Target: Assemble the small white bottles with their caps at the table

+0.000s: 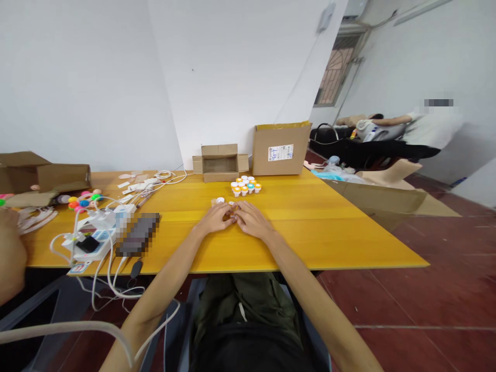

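My left hand (216, 218) and my right hand (251, 219) rest together on the yellow table (318, 227), fingertips meeting. Both pinch a small object between them that I cannot make out. Just beyond my fingers lie a small white cap (220, 200) and a pale little piece (214, 202). Further back stands a cluster of small white cups with orange, yellow and blue bands (245, 186).
A small open carton (220, 163) and a bigger closed carton (281, 149) stand at the back wall. At the left are a power strip with white cables (95, 240), coloured balls (82, 200) and brown boxes (42, 175). Another person (422, 132) sits far right.
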A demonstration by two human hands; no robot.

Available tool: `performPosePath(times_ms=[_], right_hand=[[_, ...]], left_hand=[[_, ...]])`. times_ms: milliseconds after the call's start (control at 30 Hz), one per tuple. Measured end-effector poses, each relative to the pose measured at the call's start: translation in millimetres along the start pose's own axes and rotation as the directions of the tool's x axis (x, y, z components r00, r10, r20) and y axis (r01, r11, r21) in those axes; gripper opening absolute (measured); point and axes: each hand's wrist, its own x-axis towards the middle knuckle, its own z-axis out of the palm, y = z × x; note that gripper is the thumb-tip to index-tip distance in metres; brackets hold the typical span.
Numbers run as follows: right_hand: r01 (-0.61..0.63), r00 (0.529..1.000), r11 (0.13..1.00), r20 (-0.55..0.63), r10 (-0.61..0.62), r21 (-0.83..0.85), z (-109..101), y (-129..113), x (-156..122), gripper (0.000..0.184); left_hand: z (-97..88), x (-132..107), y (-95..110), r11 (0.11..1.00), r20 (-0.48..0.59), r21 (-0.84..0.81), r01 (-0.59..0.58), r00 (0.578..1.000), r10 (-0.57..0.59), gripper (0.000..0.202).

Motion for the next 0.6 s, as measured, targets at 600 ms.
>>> performPosePath(times_ms=[600], right_hand=[[-0.013, 1.000, 0.999, -0.021, 0.013, 0.034, 1.3, 0.2, 0.1, 0.027]], left_hand=[[0.7, -1.5, -0.7, 1.000, -0.006, -0.004, 0.003, 1.000, -0.003, 0.014]])
